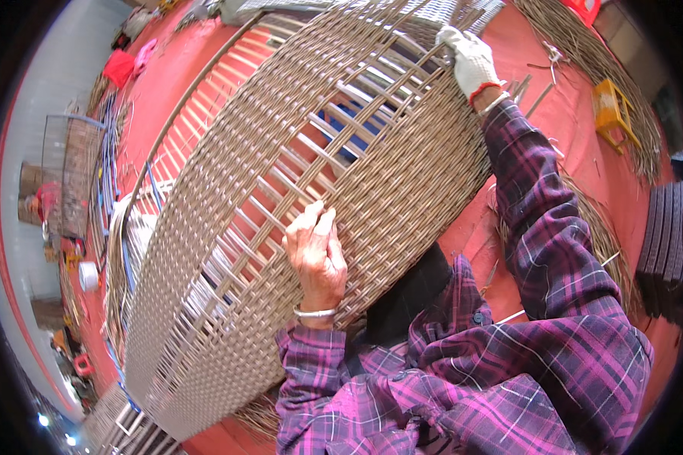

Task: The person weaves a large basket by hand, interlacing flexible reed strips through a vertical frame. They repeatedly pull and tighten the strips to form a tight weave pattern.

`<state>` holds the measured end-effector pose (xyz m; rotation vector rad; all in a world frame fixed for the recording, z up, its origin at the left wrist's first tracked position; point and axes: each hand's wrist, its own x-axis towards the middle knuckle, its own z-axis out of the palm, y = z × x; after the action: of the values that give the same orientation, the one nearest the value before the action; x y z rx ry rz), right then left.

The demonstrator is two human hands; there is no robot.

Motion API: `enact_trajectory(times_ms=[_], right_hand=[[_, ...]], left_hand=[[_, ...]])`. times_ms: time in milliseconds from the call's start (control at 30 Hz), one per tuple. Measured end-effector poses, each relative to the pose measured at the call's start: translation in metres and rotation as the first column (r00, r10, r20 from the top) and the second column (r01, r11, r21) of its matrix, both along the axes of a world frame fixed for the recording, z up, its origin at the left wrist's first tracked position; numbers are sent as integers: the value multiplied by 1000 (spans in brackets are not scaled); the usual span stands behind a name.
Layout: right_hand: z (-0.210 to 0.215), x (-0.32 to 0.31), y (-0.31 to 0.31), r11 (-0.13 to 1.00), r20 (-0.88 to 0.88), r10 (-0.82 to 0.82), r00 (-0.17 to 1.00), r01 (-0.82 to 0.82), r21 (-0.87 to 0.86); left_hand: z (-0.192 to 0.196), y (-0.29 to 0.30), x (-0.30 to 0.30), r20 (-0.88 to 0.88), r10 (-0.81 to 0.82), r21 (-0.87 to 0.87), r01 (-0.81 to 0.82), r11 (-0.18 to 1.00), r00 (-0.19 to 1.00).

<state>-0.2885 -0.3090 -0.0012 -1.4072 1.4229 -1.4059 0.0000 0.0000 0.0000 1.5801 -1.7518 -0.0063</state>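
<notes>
— Two hands on one piece, is that right?

— Both mine. Nearest me, my left hand (316,254) is bare, a silver bangle (316,312) at the wrist. Its grip is half closed: the fingers (313,215) curl over the edge of the open gap in the weave and press on the strands there. Whether a loose strand is pinched between them, I cannot tell.

— And what is the piece?

— It is a big woven wicker frame (402,182), tan strands over pale ribs, tilted up in front of me and resting against my lap. Its middle is still open ribs; the lower right band is woven tight.

— Your other hand?

— My right hand (469,59) wears a white work glove and sits further off, up at the frame's top edge. The grip is closed over the rim, holding the frame; my plaid sleeve (542,220) runs back from it.

— What lies beyond?

— Red floor (577,144) all around. Loose bundles of wicker strands (607,227) lie right of me, a small yellow stool (613,114) past them, and a dark stack of panels (664,243) at the far right. Far left, another person (42,203) sits near a metal frame (72,171).
</notes>
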Motion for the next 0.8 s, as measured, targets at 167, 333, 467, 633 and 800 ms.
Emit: enact_trajectory(times_ms=[167, 333, 467, 633, 800], right_hand=[[24, 29, 27, 940, -99, -248, 964, 214, -266], [25, 89, 103, 764, -652, -66, 756, -382, -520], [19, 127, 136, 644, -802, 0, 597, -614, -457], [20, 131, 136, 628, -828, -10, 561, -641, -441], [19, 125, 138, 643, -851, -30, 524, -642, -418]], left_hand=[[5, -12, 9, 91, 51, -59, -46, 997, 995], [9, -15, 2, 131, 53, -47, -48, 998, 990], [5, -31, -1, 210, 123, -124, -98, 987, 970], [4, -46, 0, 237, 175, -127, -148, 981, 956], [3, -49, -11, 220, 192, -90, -177, 980, 956]])
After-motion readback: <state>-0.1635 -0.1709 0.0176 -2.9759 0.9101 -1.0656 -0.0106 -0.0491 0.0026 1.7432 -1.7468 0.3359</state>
